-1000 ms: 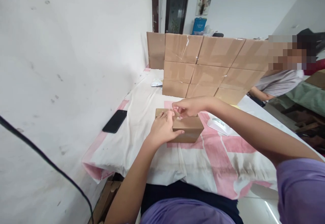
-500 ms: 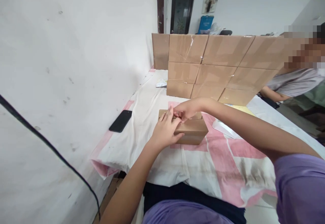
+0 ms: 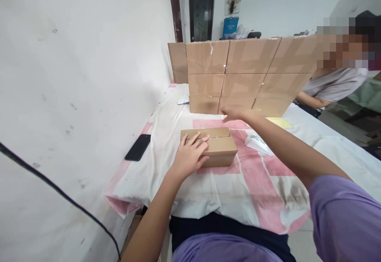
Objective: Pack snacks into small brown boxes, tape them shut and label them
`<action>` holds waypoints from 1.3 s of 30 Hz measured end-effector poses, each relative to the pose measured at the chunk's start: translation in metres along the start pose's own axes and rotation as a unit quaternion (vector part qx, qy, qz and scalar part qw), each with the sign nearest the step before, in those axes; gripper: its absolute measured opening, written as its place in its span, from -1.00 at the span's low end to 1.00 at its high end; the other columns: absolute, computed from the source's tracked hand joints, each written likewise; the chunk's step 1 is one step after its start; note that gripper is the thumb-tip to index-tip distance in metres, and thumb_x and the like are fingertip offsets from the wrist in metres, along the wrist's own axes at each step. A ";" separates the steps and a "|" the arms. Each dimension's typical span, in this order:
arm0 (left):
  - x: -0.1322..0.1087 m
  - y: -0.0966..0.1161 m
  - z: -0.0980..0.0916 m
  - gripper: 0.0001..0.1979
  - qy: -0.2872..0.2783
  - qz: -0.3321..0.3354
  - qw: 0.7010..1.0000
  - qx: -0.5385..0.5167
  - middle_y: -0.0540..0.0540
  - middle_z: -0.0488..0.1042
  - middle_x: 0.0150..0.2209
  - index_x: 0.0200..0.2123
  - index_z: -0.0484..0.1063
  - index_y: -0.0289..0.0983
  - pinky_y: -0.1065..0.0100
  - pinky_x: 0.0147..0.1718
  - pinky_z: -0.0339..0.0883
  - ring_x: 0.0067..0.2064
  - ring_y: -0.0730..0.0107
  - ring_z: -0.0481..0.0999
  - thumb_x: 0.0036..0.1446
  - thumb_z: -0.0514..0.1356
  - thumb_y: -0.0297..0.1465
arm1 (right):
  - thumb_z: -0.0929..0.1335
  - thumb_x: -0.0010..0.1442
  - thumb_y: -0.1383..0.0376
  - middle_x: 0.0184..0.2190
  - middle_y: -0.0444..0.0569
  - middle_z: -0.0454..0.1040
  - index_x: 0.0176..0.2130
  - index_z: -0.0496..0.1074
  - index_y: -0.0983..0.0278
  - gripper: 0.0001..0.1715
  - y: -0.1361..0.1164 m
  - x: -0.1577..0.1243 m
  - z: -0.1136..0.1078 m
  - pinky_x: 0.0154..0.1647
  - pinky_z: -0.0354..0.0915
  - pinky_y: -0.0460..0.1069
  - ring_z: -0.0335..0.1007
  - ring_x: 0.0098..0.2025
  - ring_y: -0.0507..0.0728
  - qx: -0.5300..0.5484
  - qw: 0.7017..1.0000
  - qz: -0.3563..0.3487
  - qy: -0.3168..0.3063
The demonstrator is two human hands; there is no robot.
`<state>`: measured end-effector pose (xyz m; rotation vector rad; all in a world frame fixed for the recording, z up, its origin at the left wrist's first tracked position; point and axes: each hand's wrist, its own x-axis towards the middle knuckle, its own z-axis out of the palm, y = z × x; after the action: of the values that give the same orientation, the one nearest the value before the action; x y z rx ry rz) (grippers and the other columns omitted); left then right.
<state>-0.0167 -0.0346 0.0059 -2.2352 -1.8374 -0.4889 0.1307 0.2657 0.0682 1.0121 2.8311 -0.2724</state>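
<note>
We've got the cardboard box [image 3: 222, 146] sitting flat on the cloth-covered table [image 3: 193, 194], right in front of us, top seam facing up. Left hand [image 3: 190, 151] is on its left end: fingers apart across the top, thumb on the near face, not clamped. Right hand [image 3: 233, 114] hangs past the far edge, off the box, fingers curled; can't tell if anything's pinched in them. Contents hidden, so weight's a guess; we'd assume light to moderate. Walls look stiff, with dry-card grip; the top probably gives along the seam, so we shouldn't press there. Best hold: palms on the two end walls, low, near the corners. Crushing is likelier than slipping.
</note>
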 end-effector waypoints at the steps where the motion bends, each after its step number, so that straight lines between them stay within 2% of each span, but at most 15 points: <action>1: 0.000 0.000 0.000 -0.71 0.000 -0.002 1.000 -0.004 -0.06 0.29 0.37 0.06 0.39 -0.12 -0.14 0.35 -0.01 0.42 0.10 0.16 0.28 0.21 -0.28 | 0.49 0.04 0.12 -0.25 0.01 0.49 -0.25 0.39 0.25 -0.64 0.021 -0.004 0.006 -0.31 0.12 -0.02 0.34 -0.26 0.16 0.009 0.999 0.033 0.033; 4: 0.002 0.001 -0.003 -0.60 -0.011 -0.005 1.000 -0.017 -0.07 0.30 0.36 0.14 0.36 -0.11 -0.12 0.28 0.10 0.40 0.03 0.19 0.25 0.22 -0.26 | 0.40 0.16 0.19 -0.31 0.01 0.51 -0.30 0.43 0.28 -0.81 0.089 -0.027 0.026 -0.33 0.16 -0.02 0.35 -0.30 0.13 0.064 0.983 0.139 0.105; 7: 0.006 0.009 -0.005 -0.46 -0.012 -0.014 1.000 -0.011 -0.11 0.33 0.34 0.29 0.25 -0.07 -0.19 0.22 0.16 0.36 -0.11 0.25 0.26 0.19 -0.24 | 0.29 0.25 0.27 -0.28 0.12 0.55 -0.25 0.49 0.33 -0.78 0.151 -0.061 0.047 -0.32 0.23 0.00 0.40 -0.30 0.16 0.067 0.963 0.221 0.136; 10: 0.011 0.034 0.001 -0.41 0.068 -0.010 0.998 0.000 -0.21 0.38 0.30 0.37 0.16 -0.13 -0.25 0.25 0.10 0.36 -0.17 0.26 0.30 0.14 -0.31 | 0.27 0.23 0.32 -0.21 0.17 0.58 -0.19 0.55 0.35 -0.71 0.197 -0.087 0.070 -0.20 0.30 0.02 0.46 -0.22 0.21 0.068 0.949 0.270 0.144; 11: 0.014 0.047 0.007 -0.44 0.110 0.021 0.994 -0.015 -0.24 0.41 0.27 0.35 0.20 -0.18 -0.23 0.28 0.07 0.37 -0.13 0.25 0.30 0.12 -0.34 | 0.28 0.22 0.33 -0.17 0.17 0.59 -0.16 0.57 0.34 -0.70 0.209 -0.091 0.077 -0.14 0.31 0.03 0.48 -0.17 0.22 0.070 0.947 0.278 0.144; 13: 0.024 0.077 0.028 -0.56 0.191 0.139 0.968 -0.085 -0.21 0.49 0.20 0.23 0.35 -0.22 -0.10 0.32 0.09 0.38 0.02 0.25 0.29 0.11 -0.37 | 0.31 0.20 0.31 -0.08 0.18 0.58 -0.09 0.59 0.31 -0.66 0.228 -0.092 0.092 -0.01 0.30 0.06 0.47 -0.07 0.26 0.069 0.945 0.288 0.141; 14: 0.031 0.093 0.043 -0.63 0.215 0.215 0.944 -0.128 -0.16 0.52 0.18 0.15 0.43 -0.18 -0.02 0.30 0.15 0.37 0.11 0.27 0.30 0.12 -0.34 | 0.32 0.19 0.30 -0.03 0.19 0.55 -0.05 0.59 0.30 -0.64 0.236 -0.090 0.099 0.05 0.28 0.09 0.46 -0.02 0.29 0.067 0.944 0.292 0.139; 16: 0.048 0.123 0.078 -0.75 0.240 0.307 0.903 -0.184 -0.05 0.53 0.16 0.01 0.51 -0.07 0.12 0.20 0.29 0.30 0.25 0.36 0.30 0.15 -0.34 | 0.34 0.19 0.28 0.06 0.21 0.50 -0.01 0.57 0.27 -0.61 0.249 -0.085 0.110 0.13 0.23 0.16 0.40 0.07 0.34 0.062 0.944 0.297 0.132; 18: 0.065 0.144 0.113 -0.80 0.210 0.376 0.880 -0.202 0.03 0.56 0.12 -0.06 0.54 -0.04 0.25 0.04 0.39 0.19 0.34 0.47 0.33 0.15 -0.26 | 0.33 0.19 0.29 0.08 0.22 0.46 0.00 0.55 0.25 -0.61 0.259 -0.081 0.117 0.16 0.20 0.21 0.34 0.11 0.37 0.059 0.945 0.297 0.119; 20: 0.077 0.154 0.141 -0.77 0.161 0.423 0.867 -0.211 0.06 0.59 0.08 -0.06 0.54 -0.07 0.32 -0.08 0.42 0.09 0.41 0.53 0.37 0.10 -0.22 | 0.32 0.19 0.30 0.08 0.22 0.44 -0.01 0.53 0.24 -0.62 0.268 -0.080 0.122 0.15 0.21 0.20 0.32 0.10 0.37 0.061 0.949 0.291 0.106; 23: 0.082 0.157 0.162 -0.75 0.081 0.444 0.863 -0.229 0.09 0.60 0.07 -0.06 0.53 -0.10 0.34 -0.17 0.40 0.00 0.47 0.56 0.40 0.06 -0.25 | 0.32 0.19 0.31 0.04 0.23 0.42 -0.02 0.50 0.26 -0.65 0.276 -0.081 0.125 0.08 0.25 0.14 0.33 0.05 0.35 0.067 0.953 0.282 0.092; 27: 0.076 0.156 0.162 -0.75 0.024 0.409 0.873 -0.266 0.07 0.60 0.06 -0.06 0.52 -0.15 0.32 -0.25 0.37 -0.08 0.48 0.55 0.38 0.07 -0.25 | 0.31 0.19 0.35 -0.05 0.23 0.41 -0.08 0.48 0.33 -0.70 0.277 -0.080 0.123 0.01 0.28 0.08 0.36 -0.03 0.29 0.081 0.955 0.275 0.082; 30: 0.077 0.156 0.159 -0.77 0.001 0.405 0.875 -0.266 0.02 0.62 0.01 -0.09 0.52 -0.13 0.33 -0.25 0.36 -0.12 0.46 0.56 0.36 0.12 -0.22 | 0.30 0.21 0.36 -0.07 0.22 0.41 -0.12 0.48 0.33 -0.76 0.270 -0.072 0.119 0.04 0.27 0.07 0.36 -0.02 0.28 0.087 0.959 0.259 0.080; 35: 0.080 0.154 0.161 -0.82 -0.001 0.397 0.880 -0.263 -0.03 0.63 -0.07 -0.17 0.53 -0.10 0.34 -0.20 0.37 -0.12 0.40 0.57 0.33 0.17 -0.19 | 0.31 0.28 0.30 0.07 0.21 0.35 0.06 0.42 0.29 -0.65 0.254 -0.045 0.113 0.16 0.21 0.06 0.32 0.09 0.27 0.105 0.968 0.215 0.074; 39: 0.078 0.152 0.163 -0.84 0.002 0.379 0.888 -0.259 -0.03 0.62 -0.08 -0.15 0.52 -0.13 0.32 -0.18 0.35 -0.12 0.41 0.56 0.33 0.19 -0.22 | 0.39 0.20 0.27 0.07 0.21 0.35 -0.01 0.43 0.30 -0.66 0.252 -0.026 0.112 0.04 0.28 0.05 0.38 -0.05 0.23 0.123 0.965 0.227 0.045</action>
<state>0.1648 0.0648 -0.1072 -3.0182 -0.7176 -0.8731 0.3174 0.4173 -0.0687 1.7226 2.5794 -0.5457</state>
